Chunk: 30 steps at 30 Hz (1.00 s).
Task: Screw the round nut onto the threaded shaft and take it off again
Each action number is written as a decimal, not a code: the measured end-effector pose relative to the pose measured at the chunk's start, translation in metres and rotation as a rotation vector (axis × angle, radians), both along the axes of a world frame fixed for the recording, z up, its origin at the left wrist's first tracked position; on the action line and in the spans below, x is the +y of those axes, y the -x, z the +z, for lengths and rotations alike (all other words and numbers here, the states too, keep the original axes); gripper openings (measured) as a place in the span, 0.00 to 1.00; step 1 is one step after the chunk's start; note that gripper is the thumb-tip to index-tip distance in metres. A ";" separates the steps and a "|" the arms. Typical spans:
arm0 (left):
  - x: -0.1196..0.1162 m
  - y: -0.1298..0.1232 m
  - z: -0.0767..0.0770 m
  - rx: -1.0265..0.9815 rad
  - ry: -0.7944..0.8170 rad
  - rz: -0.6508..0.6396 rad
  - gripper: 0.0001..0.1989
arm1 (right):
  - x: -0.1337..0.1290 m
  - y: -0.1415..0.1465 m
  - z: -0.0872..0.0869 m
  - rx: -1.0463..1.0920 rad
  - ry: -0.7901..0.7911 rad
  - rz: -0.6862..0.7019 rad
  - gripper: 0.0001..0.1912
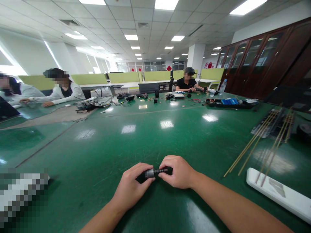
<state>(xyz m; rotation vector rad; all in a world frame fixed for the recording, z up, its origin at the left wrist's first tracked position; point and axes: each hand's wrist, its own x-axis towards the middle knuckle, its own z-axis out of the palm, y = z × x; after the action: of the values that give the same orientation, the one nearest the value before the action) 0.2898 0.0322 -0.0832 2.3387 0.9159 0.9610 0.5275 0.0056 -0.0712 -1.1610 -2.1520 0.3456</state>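
Observation:
Low in the middle of the head view, my left hand (pixel 133 184) is closed around a short grey-and-black metal cylinder (pixel 150 173), which looks like a small motor or gearbox. From its right end runs a thin dark shaft with ring-like steps (pixel 161 170). The fingertips of my right hand (pixel 178 171) pinch around this shaft. Cylinder and shaft lie in one line, roughly level, just above the green tabletop (pixel 109 142). My fingers hide both outer ends, so I cannot tell whether the two are one piece.
Thin brass-coloured rods (pixel 252 142) lie at the right, near a long white case (pixel 279 194). A pixelated block (pixel 21 194) sits at the left edge. Tools and parts line the far side, with a black tray (pixel 228 104) and a bottle (pixel 223 86). Several people sit around the table.

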 end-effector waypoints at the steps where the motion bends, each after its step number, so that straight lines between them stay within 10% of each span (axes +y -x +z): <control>1: 0.000 0.000 0.000 0.001 0.002 0.001 0.13 | 0.000 0.000 0.000 -0.002 -0.001 0.000 0.06; 30: 0.001 0.003 0.002 0.014 -0.012 0.040 0.13 | 0.000 -0.008 0.002 -0.012 0.001 -0.048 0.05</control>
<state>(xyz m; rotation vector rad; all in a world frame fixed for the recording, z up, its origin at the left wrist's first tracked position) 0.2865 0.0334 -0.0811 2.3478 0.9688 0.9695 0.5352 0.0060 -0.0689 -1.2156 -2.1304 0.3192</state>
